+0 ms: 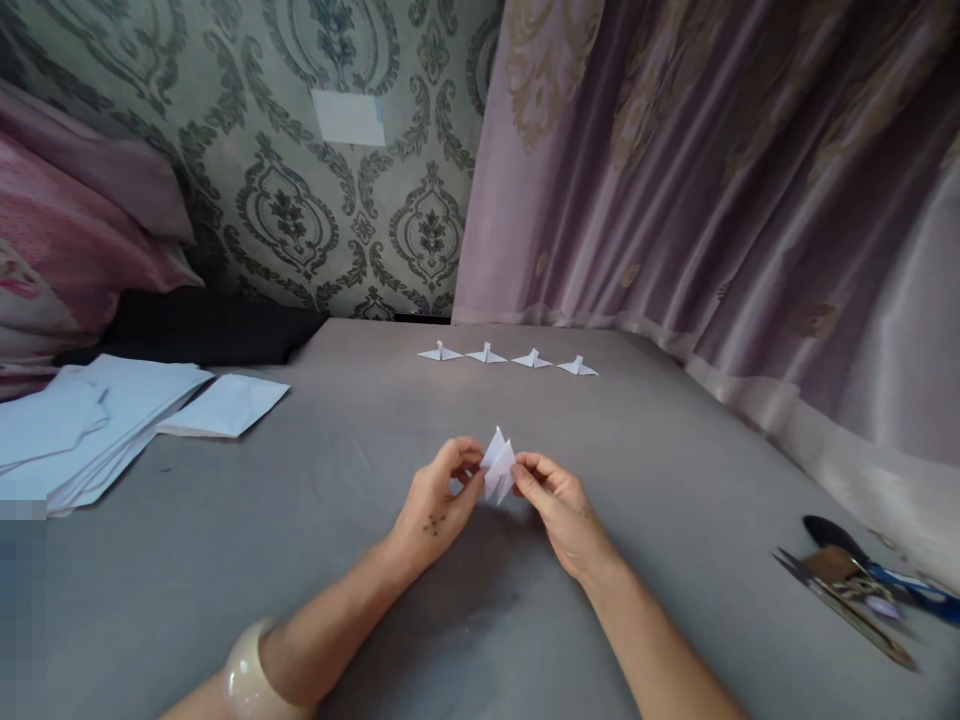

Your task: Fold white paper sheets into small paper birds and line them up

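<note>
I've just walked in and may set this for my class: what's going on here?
A person's left hand and right hand hold a small piece of folded white paper between their fingertips, above a grey surface. Farther back, four folded paper figures with spread wings sit in a row. A stack of white paper lies off to the left.

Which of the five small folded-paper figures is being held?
The front folded-paper figure, pinched between the left hand and right hand; the other four paper figures sit untouched farther back.
</note>
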A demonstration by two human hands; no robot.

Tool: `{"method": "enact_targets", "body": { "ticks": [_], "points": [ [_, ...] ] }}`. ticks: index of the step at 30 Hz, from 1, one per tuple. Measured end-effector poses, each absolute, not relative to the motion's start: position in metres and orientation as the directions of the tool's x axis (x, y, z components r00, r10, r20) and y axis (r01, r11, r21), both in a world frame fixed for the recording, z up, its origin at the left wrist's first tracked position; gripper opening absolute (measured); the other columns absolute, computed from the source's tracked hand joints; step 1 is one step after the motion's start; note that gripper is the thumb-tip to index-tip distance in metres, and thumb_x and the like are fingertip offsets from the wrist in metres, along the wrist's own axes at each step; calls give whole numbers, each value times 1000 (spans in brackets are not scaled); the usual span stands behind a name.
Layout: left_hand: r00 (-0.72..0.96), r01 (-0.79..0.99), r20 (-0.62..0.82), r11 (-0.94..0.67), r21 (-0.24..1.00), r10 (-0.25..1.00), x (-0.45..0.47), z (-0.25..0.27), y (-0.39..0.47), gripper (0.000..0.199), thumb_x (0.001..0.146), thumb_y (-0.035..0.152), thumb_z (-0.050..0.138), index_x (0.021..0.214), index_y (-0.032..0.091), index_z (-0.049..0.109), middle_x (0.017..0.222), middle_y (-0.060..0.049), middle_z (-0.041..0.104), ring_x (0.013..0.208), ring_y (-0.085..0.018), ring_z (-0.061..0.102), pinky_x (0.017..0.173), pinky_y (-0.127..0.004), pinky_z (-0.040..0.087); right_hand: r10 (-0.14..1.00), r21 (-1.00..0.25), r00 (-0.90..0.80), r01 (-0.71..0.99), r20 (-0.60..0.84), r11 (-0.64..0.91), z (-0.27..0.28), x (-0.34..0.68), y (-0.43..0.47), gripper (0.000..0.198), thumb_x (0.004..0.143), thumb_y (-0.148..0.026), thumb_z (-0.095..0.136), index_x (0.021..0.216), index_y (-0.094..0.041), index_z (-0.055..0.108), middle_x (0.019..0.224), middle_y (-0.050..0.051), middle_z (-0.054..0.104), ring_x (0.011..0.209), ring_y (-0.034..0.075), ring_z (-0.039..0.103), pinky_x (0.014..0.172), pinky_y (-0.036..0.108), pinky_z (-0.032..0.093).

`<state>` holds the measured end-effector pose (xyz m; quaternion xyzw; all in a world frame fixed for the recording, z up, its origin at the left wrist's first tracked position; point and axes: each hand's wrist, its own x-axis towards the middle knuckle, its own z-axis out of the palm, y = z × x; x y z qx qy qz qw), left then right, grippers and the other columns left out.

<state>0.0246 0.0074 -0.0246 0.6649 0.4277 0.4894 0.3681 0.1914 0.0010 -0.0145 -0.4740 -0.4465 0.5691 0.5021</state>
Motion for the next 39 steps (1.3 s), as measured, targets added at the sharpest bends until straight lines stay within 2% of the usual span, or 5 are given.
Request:
{"method": "enact_targets", "body": {
  "ticks": [4,8,21,27,39],
  "points": [
    [220,-239,78,-23,971,972,27,-23,14,36,76,31,70,104,17,53,83,-4,66,75,-15,62,71,-27,47,996,-992,-72,-106,-60,-68,-13,191,-1,25,75,-40,72,88,-19,67,84,1,66,79,13,58,78,26,43],
    [306,-326,-47,151,933,951,27,-15,12,36,71,32,76,97,15,59,82,-3,67,75,-13,62,72,-24,46,996,-998,-87,-55,-31,-36,-8,191,-3,23,77,-39,70,88,-19,66,84,2,66,80,15,59,78,27,44],
    [273,-131,42,-7,991,961,27,-8,4,22,76,36,69,78,15,63,75,-3,64,69,-13,58,69,-25,44,975,-937,-115,272,192,217,3,190,-9,15,85,-31,59,87,-18,66,82,3,68,79,17,61,77,30,47],
    [178,-44,225,-220,974,958,28,-8,4,15,76,29,70,73,15,64,107,-8,57,95,-17,58,87,-28,44,951,-934,-205,226,234,278,11,190,-13,19,84,-18,52,93,-20,68,89,3,67,84,16,61,80,29,47],
    [198,-273,53,3,962,979,30,-11,5,15,71,25,76,74,16,65,76,-2,68,76,-14,64,75,-25,49,978,-959,-96,199,187,203,6,184,-14,16,81,-33,64,88,-19,68,84,2,65,80,16,60,77,29,48]
  ]
}}
